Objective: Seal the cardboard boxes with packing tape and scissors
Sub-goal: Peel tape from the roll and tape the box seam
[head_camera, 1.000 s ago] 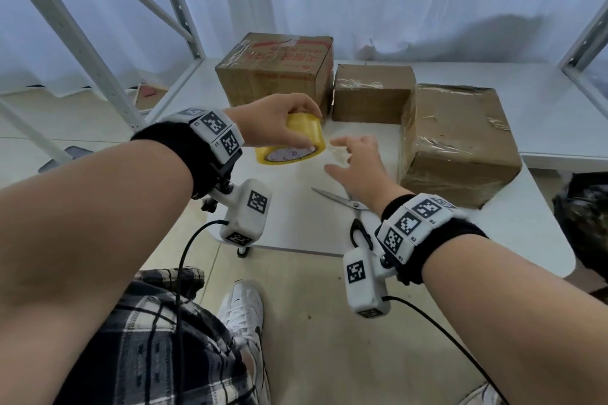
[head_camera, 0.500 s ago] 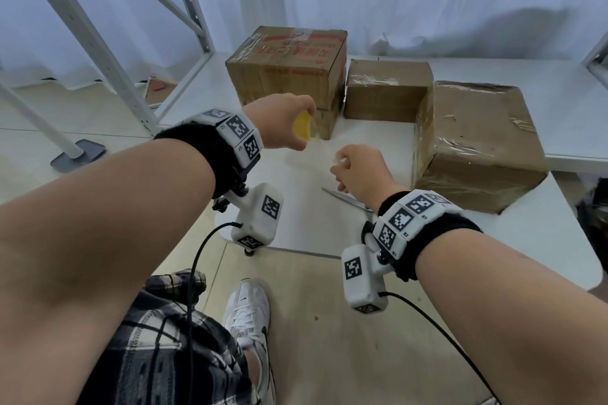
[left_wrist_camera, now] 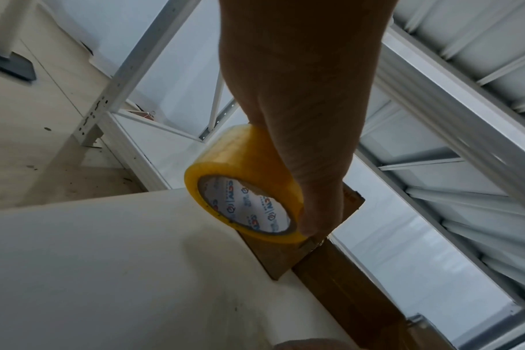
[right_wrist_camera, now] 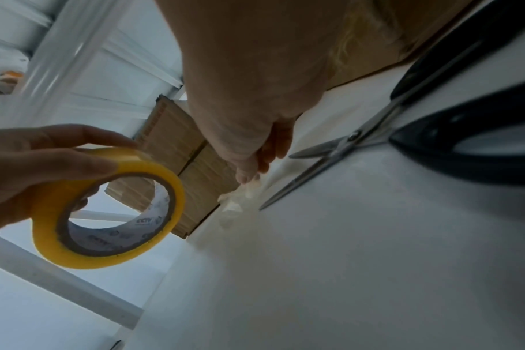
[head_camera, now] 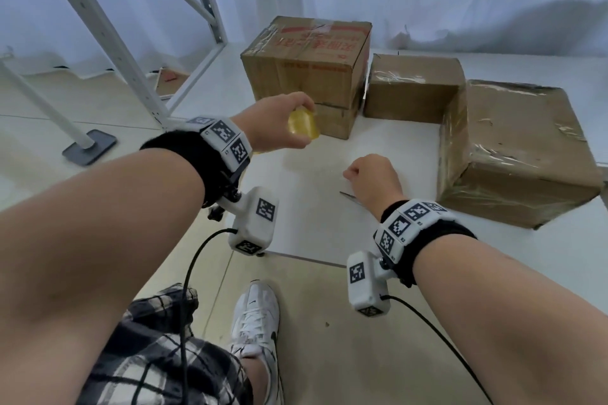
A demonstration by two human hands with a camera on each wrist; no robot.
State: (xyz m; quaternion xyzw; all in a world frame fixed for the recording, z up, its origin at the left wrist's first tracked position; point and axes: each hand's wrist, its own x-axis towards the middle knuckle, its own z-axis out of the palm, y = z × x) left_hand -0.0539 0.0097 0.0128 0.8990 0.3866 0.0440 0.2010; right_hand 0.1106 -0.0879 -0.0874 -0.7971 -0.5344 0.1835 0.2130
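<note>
Lifted since a second ago, the yellow tape roll (head_camera: 303, 125) now stands on edge above the bench (head_camera: 306, 214), left hand (head_camera: 274, 123) curled over its rim in a firm grip. Right hand (head_camera: 373, 179) has closed from spread fingers into a pinch on a crinkled clear tape end (right_wrist_camera: 236, 197), low over the bench just right of the roll. Scissors (right_wrist_camera: 330, 156) lie flat beneath that wrist, blades parted. Beyond stand three cardboard boxes: a tall printed box (head_camera: 307, 72) behind the roll, a small box (head_camera: 413, 89) beside it, a large box (head_camera: 523, 154) to the right
</note>
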